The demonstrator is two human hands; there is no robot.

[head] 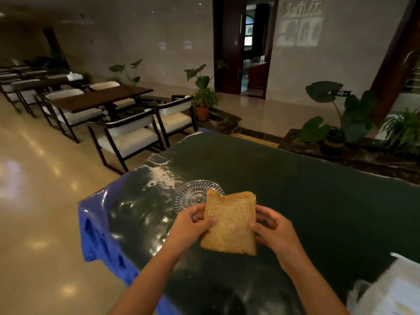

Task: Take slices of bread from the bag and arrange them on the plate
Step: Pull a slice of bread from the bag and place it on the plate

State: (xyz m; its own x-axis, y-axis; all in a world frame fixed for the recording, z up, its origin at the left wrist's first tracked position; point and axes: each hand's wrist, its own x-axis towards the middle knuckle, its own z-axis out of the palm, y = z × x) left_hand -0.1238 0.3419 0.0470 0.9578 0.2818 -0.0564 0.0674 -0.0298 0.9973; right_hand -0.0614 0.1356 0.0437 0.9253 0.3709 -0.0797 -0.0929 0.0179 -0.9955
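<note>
A brown slice of bread (229,223) is held up over the table between both hands. My left hand (189,226) grips its left edge with the thumb on top. My right hand (271,230) grips its right edge. Just beyond the slice, a clear cut-glass plate (193,195) rests on the dark green tabletop (318,201), its near right part hidden by the bread. A white, blurred object (391,289) at the lower right corner could be the bag; I cannot tell.
The table has a blue plastic cover hanging over its left edge (97,235). Chairs (129,137) and dark tables stand on the shiny floor to the left. Potted plants (204,94) line the far side.
</note>
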